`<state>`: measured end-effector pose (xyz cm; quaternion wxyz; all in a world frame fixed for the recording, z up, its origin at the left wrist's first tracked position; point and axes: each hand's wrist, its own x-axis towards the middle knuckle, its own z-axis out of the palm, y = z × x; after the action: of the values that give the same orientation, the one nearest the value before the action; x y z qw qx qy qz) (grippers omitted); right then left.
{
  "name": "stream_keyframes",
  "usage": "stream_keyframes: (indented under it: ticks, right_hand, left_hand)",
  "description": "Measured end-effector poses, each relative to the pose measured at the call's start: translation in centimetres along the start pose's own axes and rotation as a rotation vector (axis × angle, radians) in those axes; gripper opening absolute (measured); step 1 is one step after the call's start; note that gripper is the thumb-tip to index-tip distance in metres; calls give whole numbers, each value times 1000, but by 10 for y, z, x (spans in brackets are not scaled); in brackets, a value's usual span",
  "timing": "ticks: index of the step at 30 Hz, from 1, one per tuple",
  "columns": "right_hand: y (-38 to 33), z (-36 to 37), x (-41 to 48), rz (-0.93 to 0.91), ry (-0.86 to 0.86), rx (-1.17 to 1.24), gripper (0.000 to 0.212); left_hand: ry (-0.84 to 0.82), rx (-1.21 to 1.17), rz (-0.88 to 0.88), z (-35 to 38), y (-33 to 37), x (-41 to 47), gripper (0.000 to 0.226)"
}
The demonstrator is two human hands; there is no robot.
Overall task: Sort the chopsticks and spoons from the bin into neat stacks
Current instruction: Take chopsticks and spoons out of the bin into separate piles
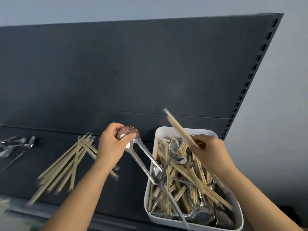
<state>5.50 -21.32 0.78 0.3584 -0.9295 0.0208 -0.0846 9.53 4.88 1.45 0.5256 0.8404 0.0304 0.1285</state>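
- The fingers of the left hand (110, 144) are curled round the bowls of two long-handled steel spoons (143, 157), whose handles slant down to the near-left rim of the white rectangular plastic bin (160, 131).
- The fingers of the right hand (211, 150) are pinched on a pale wrapped bamboo chopstick pair (179, 129), raised above the bin's far end.
- Step judged: picking out, roughly midway. A dense tangle of cutlery (188, 180) lies in the bin.
- Next move judged: each item is to be carried to its own pile. The fanned chopstick pile (70, 164) left of the bin needs squaring, and the loose spoon pile (18, 145) lies farther left.
- Surface: a dark grey shelf (133, 189) with a matching back panel (133, 72). A pale wall (275, 114) is noted right of the bin.
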Motion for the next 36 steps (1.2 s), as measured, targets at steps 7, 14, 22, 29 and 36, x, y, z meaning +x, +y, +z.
stream_keyframes:
  ticks: [7, 14, 22, 29, 36]
  right_hand:
    - [-57, 51, 23, -165, -138, 19, 21]
    - [-134, 109, 19, -279, -279, 2, 19]
    - [-201, 206, -1, -210, -359, -80, 14]
    - [-257, 291, -14, -154, -374, -103, 15]
    - [-277, 331, -6, -82, -328, -119, 22]
  left_hand:
    - [248, 44, -157, -82, -48, -31, 27]
    - [348, 74, -233, -159, -90, -52, 28]
    - [355, 40, -267, -255, -156, -43, 25]
    - [339, 1, -266, -334, -206, -18, 27]
    - [261, -8, -289, -355, -239, 9, 25]
